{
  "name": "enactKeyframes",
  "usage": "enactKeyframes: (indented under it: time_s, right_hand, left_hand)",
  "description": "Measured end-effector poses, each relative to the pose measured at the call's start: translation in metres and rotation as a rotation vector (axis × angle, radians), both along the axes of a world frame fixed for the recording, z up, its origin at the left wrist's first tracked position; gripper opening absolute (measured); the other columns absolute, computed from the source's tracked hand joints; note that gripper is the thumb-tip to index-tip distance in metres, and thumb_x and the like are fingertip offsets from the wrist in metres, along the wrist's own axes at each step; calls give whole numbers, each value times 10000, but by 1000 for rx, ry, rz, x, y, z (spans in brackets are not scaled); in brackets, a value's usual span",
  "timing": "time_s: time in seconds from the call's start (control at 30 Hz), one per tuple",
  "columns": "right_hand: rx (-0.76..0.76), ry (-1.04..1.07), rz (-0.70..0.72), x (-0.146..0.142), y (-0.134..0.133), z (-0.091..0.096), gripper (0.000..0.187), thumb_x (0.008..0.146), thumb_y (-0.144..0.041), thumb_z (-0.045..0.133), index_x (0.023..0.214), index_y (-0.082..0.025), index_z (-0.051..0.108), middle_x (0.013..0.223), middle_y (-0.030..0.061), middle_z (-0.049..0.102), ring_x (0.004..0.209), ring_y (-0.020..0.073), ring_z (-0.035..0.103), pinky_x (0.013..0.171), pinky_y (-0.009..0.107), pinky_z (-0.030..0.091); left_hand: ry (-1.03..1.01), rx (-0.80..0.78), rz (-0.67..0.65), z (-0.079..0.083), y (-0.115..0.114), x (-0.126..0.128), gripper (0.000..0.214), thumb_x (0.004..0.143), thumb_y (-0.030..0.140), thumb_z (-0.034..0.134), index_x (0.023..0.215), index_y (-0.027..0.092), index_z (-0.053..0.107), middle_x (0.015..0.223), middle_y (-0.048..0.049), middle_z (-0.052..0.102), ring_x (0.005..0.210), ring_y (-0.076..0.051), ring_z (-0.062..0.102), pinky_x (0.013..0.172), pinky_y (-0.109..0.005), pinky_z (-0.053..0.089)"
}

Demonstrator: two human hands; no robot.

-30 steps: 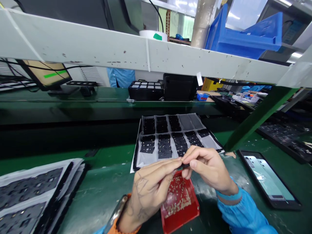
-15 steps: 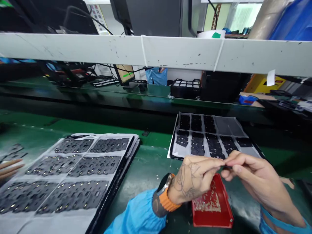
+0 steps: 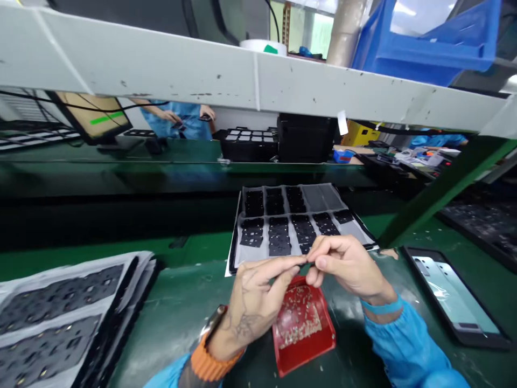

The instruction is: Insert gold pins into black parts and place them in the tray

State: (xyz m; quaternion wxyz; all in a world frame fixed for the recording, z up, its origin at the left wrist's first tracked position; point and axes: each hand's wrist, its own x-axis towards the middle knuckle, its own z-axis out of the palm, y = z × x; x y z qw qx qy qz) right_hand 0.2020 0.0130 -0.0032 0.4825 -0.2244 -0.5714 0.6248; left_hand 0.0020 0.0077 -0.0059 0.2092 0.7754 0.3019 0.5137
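My left hand (image 3: 262,293) and my right hand (image 3: 349,264) meet fingertip to fingertip above a red bin (image 3: 305,353). Between them is a small dark piece (image 3: 306,264), pinched from both sides and mostly covered by the fingers. Small pale metallic bits lie scattered in the bin. Just beyond my hands is a tray (image 3: 262,250) with a pale sheet in pockets, holding flat black perforated parts (image 3: 278,231). To the left, a stacked tray (image 3: 76,318) bears more dark flat parts with brassy spots.
A grey shelf beam (image 3: 202,81) crosses above, with a blue bin (image 3: 420,48) on it. A green post (image 3: 436,188) slants down at the right, near a black-framed tray (image 3: 456,302). Across the bench stands a person in blue (image 3: 181,121), hands holding small dark things.
The camera view has swung right, showing the green post and black-framed tray. Both hands still pinch the small dark piece over the red bin.
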Motion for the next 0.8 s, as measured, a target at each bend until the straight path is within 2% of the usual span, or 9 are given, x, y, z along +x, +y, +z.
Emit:
enactKeyframes:
  time_s: [0.3, 0.47, 0.6, 0.7, 0.8]
  right_hand:
    - [-75, 32, 17, -1, -6, 5, 368, 924, -425, 860, 912, -97, 695, 716, 78, 674, 542, 197, 684, 498, 212, 614]
    - [-117, -14, 30, 1, -5, 7, 404, 925, -460, 840, 891, -105, 649, 633, 59, 656, 429, 157, 625, 385, 136, 524]
    - [-106, -47, 41, 1, -6, 6, 340, 988, -416, 770, 977, -116, 609, 597, 42, 646, 403, 142, 603, 389, 121, 506]
    - [-49, -50, -6, -3, -6, 4, 333, 978, -380, 783, 1094, -118, 613, 669, 18, 638, 475, 157, 645, 438, 151, 554]
    - [-10, -56, -37, -6, -7, 3, 327, 977, -365, 790, 1137, -130, 627, 736, 3, 611, 550, 167, 675, 493, 171, 590]
  left_hand:
    - [-145, -251, -81, 3, -3, 1, 179, 898, 156, 624, 971, 193, 784, 870, -37, 788, 676, -171, 758, 630, -184, 627]
    - [-256, -485, -162, 1, -4, 3, 171, 903, 257, 649, 978, 167, 773, 870, -73, 789, 635, -195, 753, 591, -202, 634]
    - [-349, -740, -179, 7, -5, 5, 328, 850, 401, 715, 977, 99, 735, 796, -108, 776, 494, -183, 708, 490, -217, 620]
    - [-406, -930, -200, 12, -6, 4, 471, 815, 462, 746, 1060, 65, 681, 679, -96, 749, 512, -181, 710, 491, -200, 610]
    - [-455, -1024, -219, 13, -6, 2, 553, 785, 475, 772, 1107, 49, 630, 613, -77, 727, 510, -164, 703, 485, -168, 589]
